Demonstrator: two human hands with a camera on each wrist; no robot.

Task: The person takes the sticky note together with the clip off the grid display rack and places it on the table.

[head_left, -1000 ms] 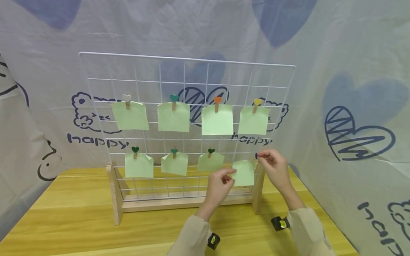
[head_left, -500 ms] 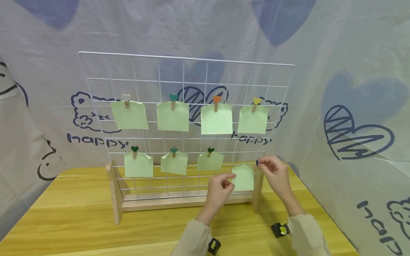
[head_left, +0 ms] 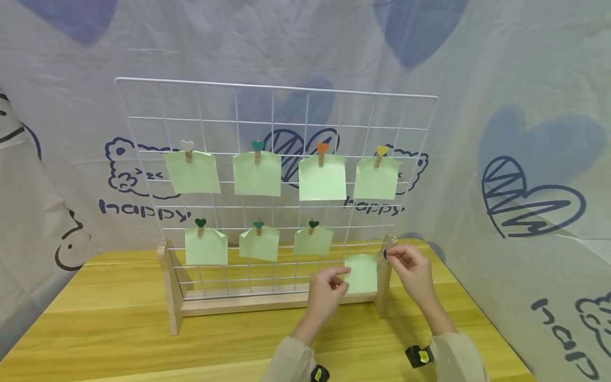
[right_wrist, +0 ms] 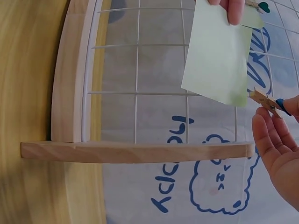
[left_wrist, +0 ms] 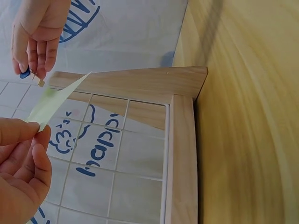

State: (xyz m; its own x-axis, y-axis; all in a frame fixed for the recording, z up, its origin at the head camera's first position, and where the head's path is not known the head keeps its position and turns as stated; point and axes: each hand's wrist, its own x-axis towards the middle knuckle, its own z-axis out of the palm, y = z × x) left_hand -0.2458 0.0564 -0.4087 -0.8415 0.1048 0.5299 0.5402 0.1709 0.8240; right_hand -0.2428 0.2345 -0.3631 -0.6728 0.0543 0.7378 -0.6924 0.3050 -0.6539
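Observation:
My left hand [head_left: 325, 291] pinches a pale green sticky note [head_left: 361, 274] by its left edge, in front of the lower right of the white wire grid [head_left: 286, 207]. In the left wrist view the note [left_wrist: 58, 100] stands out in front of the wires. My right hand [head_left: 411, 265] pinches a small wooden clothespin [right_wrist: 265, 100] with a dark blue heart on its end, close to the note's upper right corner. Its tip points toward the note in the right wrist view. Several green notes hang on the grid from heart clips, such as one under an orange heart [head_left: 322, 178].
A wooden stand [head_left: 248, 306] bears the grid on a yellow wood table [head_left: 110, 345]. Its right upright [head_left: 382, 297] is close beside the note and my right hand. A pale cloth [head_left: 525, 132] with blue hearts hangs behind and at the right.
Both hands have moved down together, the note and the clothespin with them. The note now overlaps the stand's bottom bar. The hanging notes have stayed where they were.

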